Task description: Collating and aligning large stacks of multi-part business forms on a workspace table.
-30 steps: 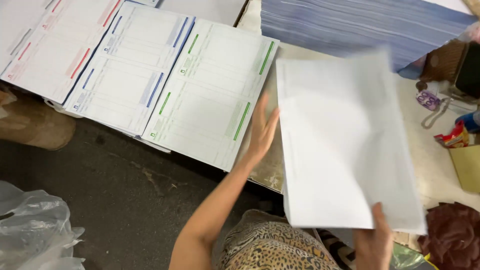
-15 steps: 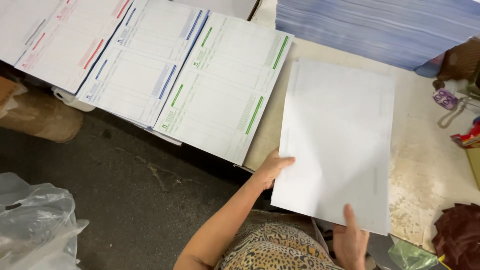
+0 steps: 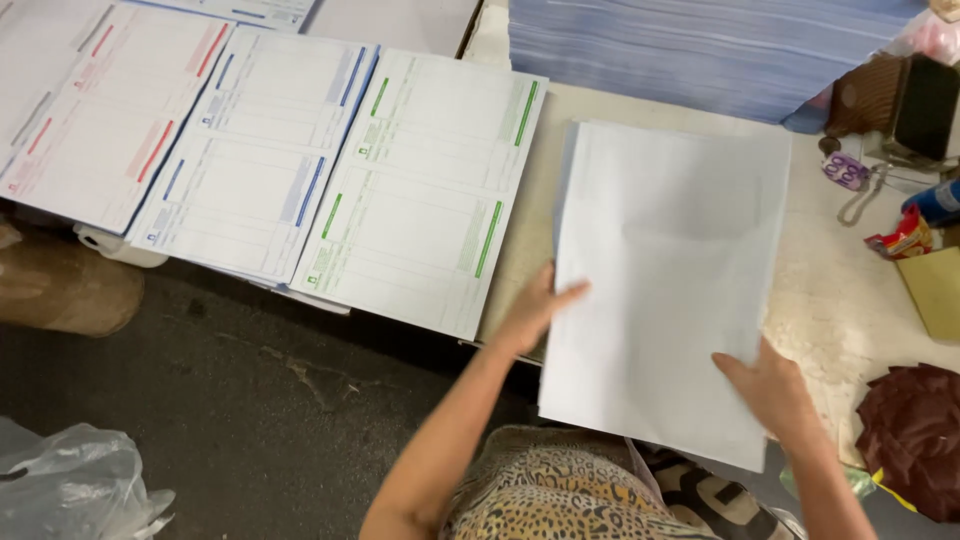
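A stack of blank white paper sheets point(image 3: 665, 280) lies flat on the pale table point(image 3: 840, 300), its near edge overhanging toward me. My left hand point(image 3: 535, 310) rests with spread fingers against the stack's left edge. My right hand point(image 3: 768, 388) lies palm down on the stack's near right corner. To the left are three stacks of printed forms: one with green bars point(image 3: 425, 190), one with blue bars point(image 3: 260, 150), one with red bars point(image 3: 100, 110).
A tall pile of bluish paper point(image 3: 700, 45) stands at the back. Keys point(image 3: 848, 172), a snack packet point(image 3: 900, 238) and a cardboard box point(image 3: 935, 290) sit at the right. A dark red cloth point(image 3: 915, 440) lies lower right. A plastic bag point(image 3: 70, 490) is on the dark floor.
The white sheets, held up and tilted a second ago, have come down flat onto the table. My left hand moved from the green forms to the stack's left edge; my right hand shifted onto its corner.
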